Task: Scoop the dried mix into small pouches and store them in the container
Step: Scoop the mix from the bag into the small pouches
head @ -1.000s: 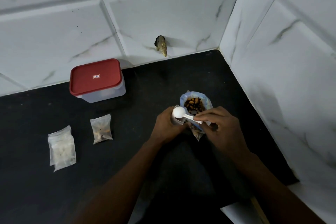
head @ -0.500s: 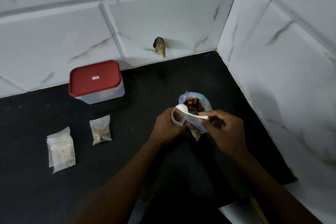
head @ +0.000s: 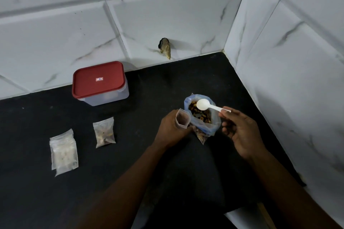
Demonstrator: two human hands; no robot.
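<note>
My left hand (head: 172, 130) holds a small clear pouch (head: 182, 120) upright, with my fingers curled round its lower part and its mouth open upward. The pouch stands just left of the blue-tinted bag (head: 209, 128) of dried mix (head: 200, 114). I cannot tell whether the two touch.

My right hand (head: 240, 132) pinches the end of the white spoon (head: 203, 104) between thumb and fingertips, the other fingers loosely curled below. The spoon's bowl hovers over the bag's open mouth, near its far rim.

The bag sits on the black surface (head: 130, 163) near the right wall (head: 297, 70), with only a narrow strip of surface between them. There is more room to the left, where a filled pouch (head: 104, 133) lies flat, well apart from my left hand. A stack of empty pouches (head: 64, 152) lies further left. The container (head: 98, 82), red lid on, stands at the back edge by the tiled wall, well apart from the bag.
</note>
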